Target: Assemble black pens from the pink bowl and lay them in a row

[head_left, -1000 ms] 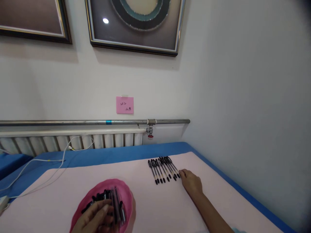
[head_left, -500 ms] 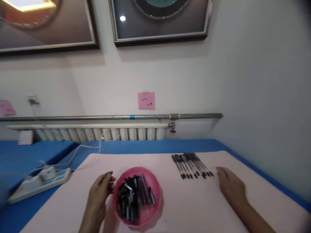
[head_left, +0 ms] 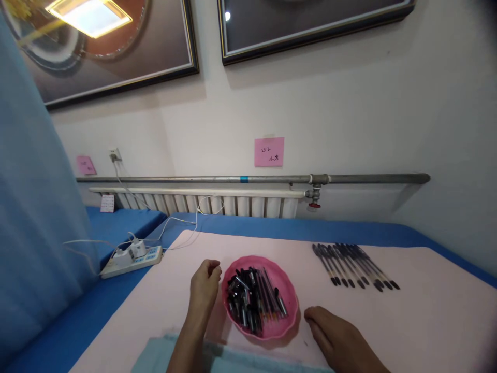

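A pink scalloped bowl (head_left: 290,311) stands on the pink table cover, holding many black pen caps (head_left: 243,303) and several clear pen barrels (head_left: 267,295). My left hand (head_left: 205,290) is beside the bowl's left rim, its fingers curled in, with nothing visible in them. To the right of the bowl, my right hand (head_left: 336,331) hovers low, fingers folded together and partly hidden beneath it; I see nothing in it. Farther back on the right lies a slanted row of clear pens with black ends (head_left: 351,264), side by side, apart from both hands.
A power strip (head_left: 134,261) with white plugs and cables lies at the left on the blue surface (head_left: 248,226). Blue cloth (head_left: 163,355) shows at the front edge. A blue curtain (head_left: 34,207) hangs left. Behind are a radiator (head_left: 233,206) and a pipe (head_left: 368,178).
My right hand has drawn back from the pen row to beside the bowl. My left hand stays by the bowl's left rim. The camera view has turned left.
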A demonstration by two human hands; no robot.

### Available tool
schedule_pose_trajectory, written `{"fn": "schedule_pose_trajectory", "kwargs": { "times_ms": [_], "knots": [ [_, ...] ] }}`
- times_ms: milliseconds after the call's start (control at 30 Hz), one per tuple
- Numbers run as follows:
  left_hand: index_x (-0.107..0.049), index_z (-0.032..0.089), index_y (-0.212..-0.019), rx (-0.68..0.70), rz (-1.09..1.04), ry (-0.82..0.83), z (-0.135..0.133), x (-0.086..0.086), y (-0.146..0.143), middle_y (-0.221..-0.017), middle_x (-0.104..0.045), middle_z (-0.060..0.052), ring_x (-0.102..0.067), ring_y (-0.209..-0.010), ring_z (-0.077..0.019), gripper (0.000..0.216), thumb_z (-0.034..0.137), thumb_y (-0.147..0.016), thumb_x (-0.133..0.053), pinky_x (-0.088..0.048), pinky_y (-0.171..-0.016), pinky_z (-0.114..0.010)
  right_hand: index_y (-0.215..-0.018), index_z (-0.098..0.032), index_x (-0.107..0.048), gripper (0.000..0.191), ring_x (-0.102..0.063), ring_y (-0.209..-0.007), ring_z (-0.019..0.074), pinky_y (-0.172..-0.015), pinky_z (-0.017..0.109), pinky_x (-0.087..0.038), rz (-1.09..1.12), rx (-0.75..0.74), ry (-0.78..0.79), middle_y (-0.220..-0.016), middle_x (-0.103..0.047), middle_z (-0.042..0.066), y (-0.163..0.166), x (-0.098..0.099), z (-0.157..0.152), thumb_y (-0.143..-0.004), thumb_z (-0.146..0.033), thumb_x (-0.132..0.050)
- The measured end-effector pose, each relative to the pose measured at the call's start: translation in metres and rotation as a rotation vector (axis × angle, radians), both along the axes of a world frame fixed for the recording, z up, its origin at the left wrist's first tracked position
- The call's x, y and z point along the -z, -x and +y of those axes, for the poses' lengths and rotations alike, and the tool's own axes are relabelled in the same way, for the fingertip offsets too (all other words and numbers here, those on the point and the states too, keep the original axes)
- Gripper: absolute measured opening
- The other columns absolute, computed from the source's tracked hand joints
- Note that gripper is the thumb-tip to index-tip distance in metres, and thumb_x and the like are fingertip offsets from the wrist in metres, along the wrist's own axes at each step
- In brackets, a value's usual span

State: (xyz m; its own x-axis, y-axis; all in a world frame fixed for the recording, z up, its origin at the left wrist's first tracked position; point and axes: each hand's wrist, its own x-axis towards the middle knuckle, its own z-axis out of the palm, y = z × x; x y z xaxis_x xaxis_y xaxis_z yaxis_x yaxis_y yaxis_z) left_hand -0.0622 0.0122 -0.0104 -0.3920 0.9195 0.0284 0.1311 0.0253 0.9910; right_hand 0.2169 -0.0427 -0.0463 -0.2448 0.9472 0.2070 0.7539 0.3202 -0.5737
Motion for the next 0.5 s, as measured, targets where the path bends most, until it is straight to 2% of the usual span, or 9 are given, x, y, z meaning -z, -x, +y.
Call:
{"fn": "schedule_pose_trajectory", "kwargs": {
  "times_ms": [167,500],
  "knots": [
    [-0.065,0.021,-0.069,0.008,0.228,-0.006,0.001,0.002,0.0,-0.075,-0.066,-0.005,-0.058,-0.077,-0.0206,0.007,0.016,-0.065,-0.063,-0.039,-0.075,-0.03,-0.083,-0.023,-0.063,0.024,-0.065,-0.078,0.0232,-0.073,0.034,-0.048,0.029,0.069,0.04,-0.086,-0.071,0.005,-0.014,0.0,0.01,-0.084,-0.03,-0.039],
    [-0.064,0.017,-0.078,0.088,0.557,0.03,-0.001,0.003,-0.014,-0.084,-0.064,-0.008,-0.055,-0.081,-0.0204,0.014,0.015,-0.075,-0.05,-0.038,-0.075,-0.032,-0.086,-0.022,-0.061,0.03,-0.065,-0.078,0.0212,-0.071,0.033,-0.048,-0.119,0.009,0.089,-0.086,-0.07,0.004,-0.015,0.001,0.015,-0.086,-0.026,-0.032]
  ]
}}
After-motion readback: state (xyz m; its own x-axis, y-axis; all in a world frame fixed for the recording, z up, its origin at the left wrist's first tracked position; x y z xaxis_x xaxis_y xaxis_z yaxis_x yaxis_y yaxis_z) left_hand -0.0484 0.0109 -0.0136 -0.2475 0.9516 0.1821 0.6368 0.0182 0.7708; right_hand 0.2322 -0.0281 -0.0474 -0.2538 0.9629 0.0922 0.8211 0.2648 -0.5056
